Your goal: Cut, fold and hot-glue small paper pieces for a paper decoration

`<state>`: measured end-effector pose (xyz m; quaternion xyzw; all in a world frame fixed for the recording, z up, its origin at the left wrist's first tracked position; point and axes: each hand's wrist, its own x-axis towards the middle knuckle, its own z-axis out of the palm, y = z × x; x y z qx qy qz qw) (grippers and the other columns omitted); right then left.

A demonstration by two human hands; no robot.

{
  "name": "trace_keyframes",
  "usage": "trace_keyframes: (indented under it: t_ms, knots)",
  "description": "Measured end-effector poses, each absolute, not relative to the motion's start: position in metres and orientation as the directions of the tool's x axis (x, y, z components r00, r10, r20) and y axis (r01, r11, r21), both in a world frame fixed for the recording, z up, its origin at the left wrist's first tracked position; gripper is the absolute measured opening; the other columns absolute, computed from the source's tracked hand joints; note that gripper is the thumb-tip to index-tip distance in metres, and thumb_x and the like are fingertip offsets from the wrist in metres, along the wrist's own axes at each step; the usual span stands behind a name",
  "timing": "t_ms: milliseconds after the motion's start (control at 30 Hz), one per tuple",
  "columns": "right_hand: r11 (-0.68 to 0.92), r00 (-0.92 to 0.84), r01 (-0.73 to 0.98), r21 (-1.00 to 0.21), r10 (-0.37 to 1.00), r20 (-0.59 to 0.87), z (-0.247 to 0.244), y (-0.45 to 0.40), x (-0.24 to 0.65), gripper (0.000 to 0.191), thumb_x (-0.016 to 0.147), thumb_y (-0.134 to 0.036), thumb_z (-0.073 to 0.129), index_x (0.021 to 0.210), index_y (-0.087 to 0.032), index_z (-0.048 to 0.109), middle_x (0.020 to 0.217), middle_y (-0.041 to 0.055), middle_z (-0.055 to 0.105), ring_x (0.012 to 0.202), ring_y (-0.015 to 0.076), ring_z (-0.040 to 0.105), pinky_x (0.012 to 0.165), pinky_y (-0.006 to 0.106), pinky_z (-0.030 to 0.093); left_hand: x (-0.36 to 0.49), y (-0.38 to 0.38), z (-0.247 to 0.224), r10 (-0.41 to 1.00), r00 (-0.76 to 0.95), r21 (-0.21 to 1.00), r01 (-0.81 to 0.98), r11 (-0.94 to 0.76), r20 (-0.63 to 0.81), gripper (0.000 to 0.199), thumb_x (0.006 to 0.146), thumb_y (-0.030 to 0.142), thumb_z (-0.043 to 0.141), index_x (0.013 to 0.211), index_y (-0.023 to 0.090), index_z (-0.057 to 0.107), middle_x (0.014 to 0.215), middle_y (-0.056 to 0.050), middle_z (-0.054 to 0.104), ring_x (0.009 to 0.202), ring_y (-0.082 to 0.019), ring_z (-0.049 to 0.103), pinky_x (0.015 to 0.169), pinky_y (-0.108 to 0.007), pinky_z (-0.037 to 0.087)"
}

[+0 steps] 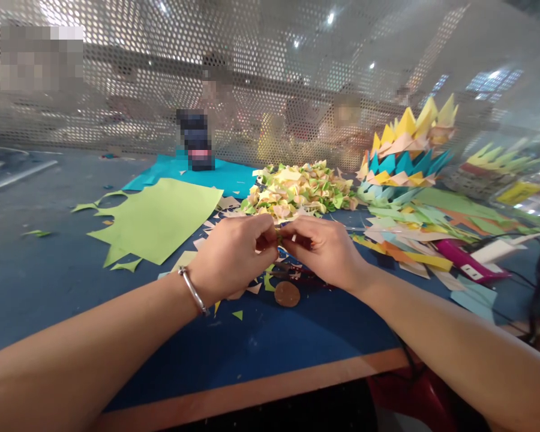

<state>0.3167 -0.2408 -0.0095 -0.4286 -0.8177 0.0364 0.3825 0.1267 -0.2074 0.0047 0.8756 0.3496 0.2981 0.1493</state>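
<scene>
My left hand and my right hand meet above the blue table, thumbs and fingers pinched near each other. Something small sits between the fingertips, too hidden to make out. Just behind them rises a pile of small folded paper pieces in yellow, green and pink. A round brown disc lies on the table below my hands. Pink and green paper scraps are scattered around my left hand.
Green paper sheets and blue paper lie at the left and back. Layered folded-paper rings stand at the back right, with paper strips, a magenta power strip and cables nearby. A perforated metal screen runs behind.
</scene>
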Motion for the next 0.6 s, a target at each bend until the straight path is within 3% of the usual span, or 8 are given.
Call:
trace_keyframes:
  t_ms: [300,600]
  knots:
    - [0.612,-0.346,0.683,-0.398,0.751,0.562,-0.0080,-0.2420,0.3155,0.013,0.090,-0.014,0.058,0.086,-0.018,0.070,0.075,0.0013,0.064,0.064,0.0112,0.056,0.058,0.025,0.042,0.1240,-0.2044,0.0034,0.668,0.580,0.465,0.482,-0.742,0.465,0.007,0.074,0.014,0.057,0.071,0.019,0.061,0.068,-0.002,0.068,0.063,-0.015,0.062,0.059,-0.026,0.047]
    - [0.617,-0.362,0.693,-0.373,0.745,0.560,-0.0096,-0.2404,0.3144,0.012,0.089,-0.014,0.056,0.087,-0.017,0.068,0.076,0.0023,0.063,0.065,0.0123,0.056,0.060,0.026,0.042,0.1238,-0.2052,0.0037,0.693,0.571,0.457,0.522,-0.720,0.440,0.009,0.074,0.012,0.057,0.073,0.018,0.063,0.072,-0.004,0.070,0.068,-0.017,0.064,0.063,-0.029,0.049]
